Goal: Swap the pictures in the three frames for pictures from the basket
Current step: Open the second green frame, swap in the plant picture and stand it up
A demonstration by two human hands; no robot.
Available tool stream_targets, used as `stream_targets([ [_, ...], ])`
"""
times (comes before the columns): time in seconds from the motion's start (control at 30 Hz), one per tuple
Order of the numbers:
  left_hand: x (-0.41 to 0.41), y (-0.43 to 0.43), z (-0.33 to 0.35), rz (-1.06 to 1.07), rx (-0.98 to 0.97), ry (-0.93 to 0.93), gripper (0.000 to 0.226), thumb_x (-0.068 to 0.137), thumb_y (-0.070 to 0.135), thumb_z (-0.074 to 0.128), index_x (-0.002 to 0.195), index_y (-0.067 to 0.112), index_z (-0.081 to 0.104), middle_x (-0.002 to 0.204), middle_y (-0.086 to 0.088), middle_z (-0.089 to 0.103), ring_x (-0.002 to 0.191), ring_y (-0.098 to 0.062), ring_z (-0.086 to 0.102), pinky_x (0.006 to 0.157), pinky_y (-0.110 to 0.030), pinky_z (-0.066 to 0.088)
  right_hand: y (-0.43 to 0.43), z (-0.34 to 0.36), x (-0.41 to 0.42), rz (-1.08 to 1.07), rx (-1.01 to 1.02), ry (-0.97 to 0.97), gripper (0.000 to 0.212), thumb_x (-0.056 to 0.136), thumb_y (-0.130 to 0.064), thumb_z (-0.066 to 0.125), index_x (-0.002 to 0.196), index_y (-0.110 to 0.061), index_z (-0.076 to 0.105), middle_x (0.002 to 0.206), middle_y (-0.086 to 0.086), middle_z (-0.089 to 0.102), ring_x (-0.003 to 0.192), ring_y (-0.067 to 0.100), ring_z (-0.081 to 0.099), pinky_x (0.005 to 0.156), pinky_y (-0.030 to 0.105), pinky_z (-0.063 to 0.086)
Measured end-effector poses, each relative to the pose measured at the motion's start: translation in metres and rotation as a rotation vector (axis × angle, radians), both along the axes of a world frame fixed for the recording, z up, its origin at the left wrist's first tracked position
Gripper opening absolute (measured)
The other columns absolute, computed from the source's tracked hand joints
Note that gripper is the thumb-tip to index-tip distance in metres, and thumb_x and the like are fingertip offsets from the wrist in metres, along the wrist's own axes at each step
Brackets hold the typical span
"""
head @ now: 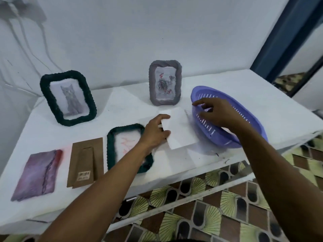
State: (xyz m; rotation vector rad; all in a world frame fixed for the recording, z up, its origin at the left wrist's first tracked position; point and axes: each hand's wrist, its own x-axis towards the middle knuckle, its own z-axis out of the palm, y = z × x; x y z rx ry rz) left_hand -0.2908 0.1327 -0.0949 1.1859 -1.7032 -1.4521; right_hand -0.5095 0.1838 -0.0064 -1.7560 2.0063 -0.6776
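The left grip (157, 131) pinched the left edge of a white picture (182, 131), between the flat-lying green frame (110, 147) and the purple basket (224, 139). Beyond, the right grip (220, 114), fingers loosely apart and empty, reached over that basket's rim.

A white table (253, 95) stands against a pale wall (122, 32), over patterned floor tiles (209, 220), beside a blue door frame (283, 32).
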Motion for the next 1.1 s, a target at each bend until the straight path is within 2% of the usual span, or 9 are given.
stream_targets([
  [0.07, -0.017, 0.0, -0.003, 0.01, -0.047, -0.056, 0.049, 0.077, 0.0, 0.068, 0.118, 0.024, 0.058, 0.111, -0.005, 0.064, 0.087, -0.025, 0.067, 0.082, -0.041, 0.058, 0.0, 0.007, -0.01, -0.032, -0.028, -0.058, 0.036, 0.086, -0.013, 0.065, 0.116, -0.034, 0.067, 0.106, -0.009, 0.066, 0.09, 0.005, 0.06, 0.08, 0.023, 0.042],
  [0.2, -0.052, 0.001, -0.012, -0.001, -0.177, -0.208, 0.05, 0.076, 0.004, 0.073, 0.123, 0.014, 0.057, 0.119, -0.004, 0.052, 0.072, -0.018, 0.058, 0.057, -0.006, 0.046, 0.006, 0.01, -0.017, -0.026, -0.004, -0.114, 0.039, 0.087, -0.014, 0.065, 0.119, -0.035, 0.066, 0.108, -0.011, 0.065, 0.095, 0.0, 0.058, 0.085, 0.024, 0.043],
  [0.3, -0.065, 0.002, -0.018, -0.02, -0.214, -0.271, 0.057, 0.075, 0.009, 0.076, 0.127, 0.012, 0.053, 0.124, -0.007, 0.052, 0.08, -0.021, 0.062, 0.07, -0.023, 0.056, 0.006, 0.002, -0.012, -0.017, -0.012, -0.114, 0.036, 0.087, -0.016, 0.066, 0.119, -0.034, 0.066, 0.106, -0.011, 0.063, 0.094, 0.002, 0.058, 0.081, 0.02, 0.043],
  [0.37, -0.07, 0.003, -0.022, -0.046, -0.226, -0.293, 0.063, 0.073, 0.011, 0.077, 0.131, 0.011, 0.051, 0.126, -0.012, 0.055, 0.097, -0.03, 0.063, 0.086, -0.043, 0.054, 0.005, -0.007, -0.006, 0.013, -0.017, -0.077, 0.035, 0.087, -0.018, 0.067, 0.119, -0.032, 0.066, 0.108, -0.01, 0.065, 0.093, 0.003, 0.058, 0.077, 0.016, 0.042],
  [0.43, -0.071, 0.003, -0.024, -0.047, -0.219, -0.286, 0.068, 0.072, 0.013, 0.077, 0.134, 0.012, 0.048, 0.123, -0.015, 0.058, 0.103, -0.036, 0.062, 0.088, -0.049, 0.052, 0.002, -0.018, 0.0, 0.045, -0.016, -0.06, 0.034, 0.087, -0.021, 0.068, 0.12, -0.03, 0.066, 0.113, -0.008, 0.068, 0.093, 0.003, 0.06, 0.082, 0.019, 0.045],
  [0.6, -0.069, 0.003, -0.022, -0.026, -0.249, -0.301, 0.079, 0.07, 0.024, 0.08, 0.138, 0.021, 0.04, 0.122, -0.008, 0.064, 0.106, -0.03, 0.062, 0.088, -0.046, 0.053, -0.001, -0.036, 0.007, 0.069, 0.003, -0.064, 0.034, 0.087, -0.026, 0.068, 0.121, -0.032, 0.066, 0.116, -0.007, 0.069, 0.097, 0.008, 0.064, 0.084, 0.028, 0.052],
  [0.73, -0.058, -0.001, -0.022, 0.045, -0.352, -0.405, 0.087, 0.075, 0.035, 0.076, 0.147, 0.02, 0.028, 0.136, -0.007, 0.051, 0.114, -0.027, 0.055, 0.095, -0.042, 0.048, -0.004, -0.04, -0.01, -0.014, -0.019, -0.155, 0.028, 0.092, -0.019, 0.06, 0.119, -0.027, 0.064, 0.102, -0.002, 0.071, 0.078, 0.013, 0.07, 0.067, 0.025, 0.059],
  [0.9, -0.052, 0.001, 0.001, 0.1, -0.473, -0.196, 0.048, 0.094, 0.025, 0.059, 0.14, 0.026, 0.044, 0.137, 0.002, 0.049, 0.104, -0.013, 0.056, 0.085, -0.024, 0.045, -0.018, -0.058, -0.041, -0.099, 0.155, 0.283, 0.037, 0.082, -0.029, 0.072, 0.117, -0.023, 0.063, 0.111, 0.006, 0.068, 0.096, 0.025, 0.063, 0.084, 0.034, 0.051],
  [1.1, -0.06, 0.009, 0.008, -0.037, -0.542, -0.226, 0.042, 0.089, 0.038, 0.064, 0.127, 0.021, 0.061, 0.136, -0.002, 0.05, 0.122, -0.017, 0.05, 0.101, -0.033, 0.044, -0.023, -0.072, -0.034, -0.07, 0.218, 0.443, 0.043, 0.076, -0.031, 0.076, 0.115, -0.018, 0.063, 0.108, 0.009, 0.065, 0.09, 0.026, 0.062, 0.083, 0.04, 0.055],
])
